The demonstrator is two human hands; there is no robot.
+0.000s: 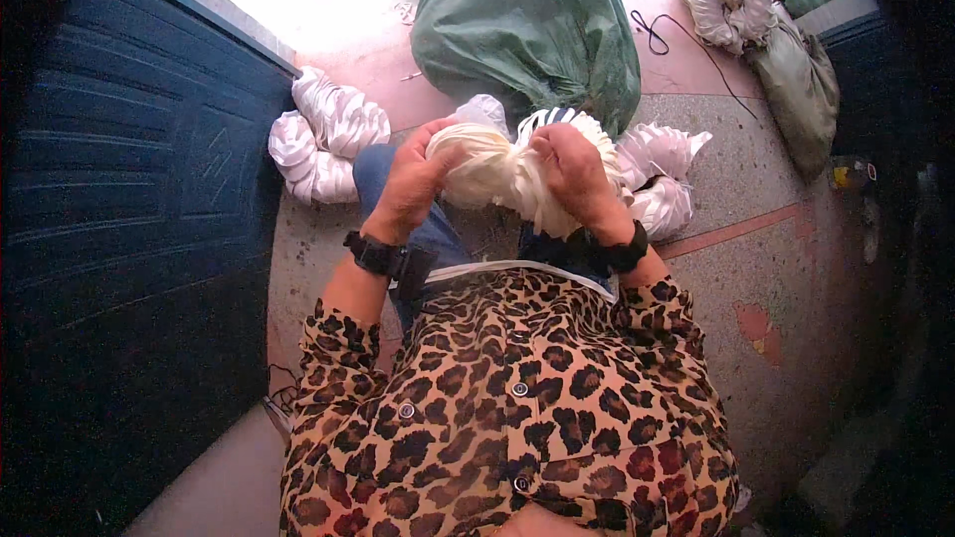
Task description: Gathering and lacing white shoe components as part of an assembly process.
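Observation:
Over my lap, both hands hold a bundle of cream fabric strips [477, 164], gathered at its middle. My left hand [410, 179] is closed on the bundle's left side, thumb on top. On the right side, my right hand [575, 171] is closed with its fingers bent into the loose strips; the fingertips are partly hidden. Behind the right hand lie more white strips with a few dark stripes [562, 117]. A small pale translucent bag or wrap [482, 111] shows just beyond the bundle.
White twisted bundles [333, 129] lie by the dark blue door [149, 159] at left; pinkish-white bundles [662, 174] lie at right. A large green sack [527, 25] stands ahead. Far right are a ruffled white bundle [731, 0], a grey-green sack [801, 89] and a black cord [701, 50].

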